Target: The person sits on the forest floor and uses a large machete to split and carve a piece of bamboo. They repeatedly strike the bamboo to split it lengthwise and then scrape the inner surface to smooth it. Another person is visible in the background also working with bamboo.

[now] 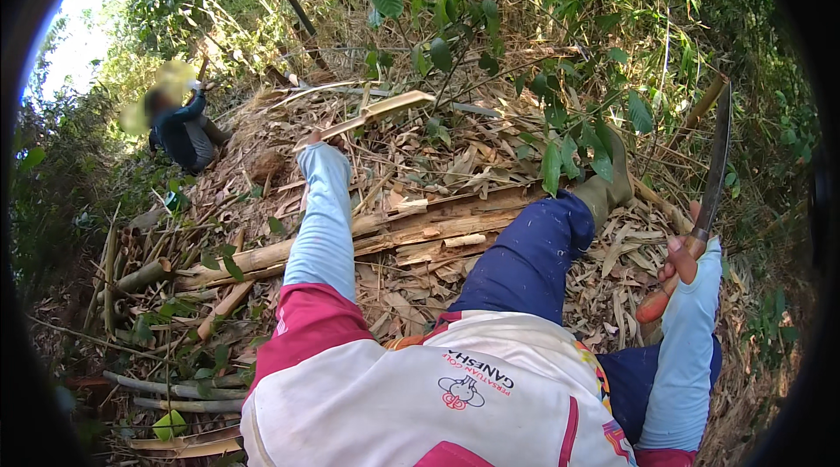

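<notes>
My right hand (681,259) is wrapped around the wooden handle of a machete (719,156). Its long, slightly curved blade points up at the right side. My left arm, in a light blue sleeve, reaches forward, and my left hand (312,140) is at the near end of a split bamboo piece (378,112). That hand appears closed on it, though the sleeve hides most of the fingers. The pale piece slants up to the right above the leaf litter.
A split, weathered bamboo trunk (437,229) lies across the slope beside my booted leg (604,182). Leafy stems (560,156) hang ahead. Cut bamboo poles (144,276) lie at left. Another person (182,134) sits farther up at left. Dry leaves (394,314) cover the ground.
</notes>
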`<state>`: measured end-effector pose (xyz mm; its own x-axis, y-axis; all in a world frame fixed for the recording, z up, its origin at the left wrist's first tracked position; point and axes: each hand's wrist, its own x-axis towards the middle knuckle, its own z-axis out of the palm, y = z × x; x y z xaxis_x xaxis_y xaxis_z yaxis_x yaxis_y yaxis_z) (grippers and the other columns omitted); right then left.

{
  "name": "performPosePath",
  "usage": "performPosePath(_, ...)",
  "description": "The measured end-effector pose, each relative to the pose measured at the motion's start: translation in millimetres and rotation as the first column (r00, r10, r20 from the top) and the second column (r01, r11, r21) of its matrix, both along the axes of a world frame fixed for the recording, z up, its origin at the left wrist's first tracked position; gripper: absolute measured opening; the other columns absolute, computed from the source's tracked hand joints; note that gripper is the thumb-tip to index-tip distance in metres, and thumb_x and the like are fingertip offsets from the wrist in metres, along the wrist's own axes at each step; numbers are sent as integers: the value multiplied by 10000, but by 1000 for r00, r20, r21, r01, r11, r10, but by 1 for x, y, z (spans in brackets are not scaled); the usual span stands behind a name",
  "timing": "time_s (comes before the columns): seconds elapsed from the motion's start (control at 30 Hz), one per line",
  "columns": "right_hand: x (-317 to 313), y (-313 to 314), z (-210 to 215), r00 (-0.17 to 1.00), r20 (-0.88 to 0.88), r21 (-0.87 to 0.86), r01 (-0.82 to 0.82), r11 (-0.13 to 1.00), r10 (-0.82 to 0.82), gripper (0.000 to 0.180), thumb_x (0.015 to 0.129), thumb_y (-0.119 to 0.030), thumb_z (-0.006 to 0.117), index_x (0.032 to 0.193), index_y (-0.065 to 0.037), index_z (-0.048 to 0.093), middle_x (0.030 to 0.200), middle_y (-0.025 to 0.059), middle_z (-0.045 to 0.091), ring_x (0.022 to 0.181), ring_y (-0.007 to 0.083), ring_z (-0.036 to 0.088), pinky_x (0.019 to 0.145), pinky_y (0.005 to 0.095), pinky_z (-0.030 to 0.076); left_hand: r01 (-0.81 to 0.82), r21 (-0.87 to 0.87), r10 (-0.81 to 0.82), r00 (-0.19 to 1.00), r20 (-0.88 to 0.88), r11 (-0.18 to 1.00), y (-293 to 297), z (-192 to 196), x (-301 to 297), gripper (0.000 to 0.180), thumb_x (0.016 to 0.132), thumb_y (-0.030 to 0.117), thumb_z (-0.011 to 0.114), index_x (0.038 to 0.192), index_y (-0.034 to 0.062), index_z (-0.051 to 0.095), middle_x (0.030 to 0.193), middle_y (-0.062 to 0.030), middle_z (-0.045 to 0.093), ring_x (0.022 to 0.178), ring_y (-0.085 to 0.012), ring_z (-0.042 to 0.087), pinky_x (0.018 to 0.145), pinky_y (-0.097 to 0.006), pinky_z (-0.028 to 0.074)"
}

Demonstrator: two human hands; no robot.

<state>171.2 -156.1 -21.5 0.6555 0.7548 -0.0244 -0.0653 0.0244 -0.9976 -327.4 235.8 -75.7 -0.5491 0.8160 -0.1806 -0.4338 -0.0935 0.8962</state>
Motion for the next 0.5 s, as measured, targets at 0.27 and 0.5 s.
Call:
performPosePath(0.27,-11,4,2,1000,-22,15,-2,1000,2,712,844,-86,642,1467,-114,298,775,8,479,519,98,474,452,270,455,-208,-100,230,831,506,973,-61,-118,13,165,888,211,546,1009,100,553,857,-95,636,741,-217,652,704,-324,541)
performPosePath(0.5,-7,2,-10,999,-39,-50,-27,998,25,704,851,-46,615,1472,-122,293,759,26,497,509,109,472,445,278,449,-246,-26,194,690,697,969,-72,-117,74,220,939,140,482,1158,133,504,995,-126,608,817,-230,640,728,-297,537)
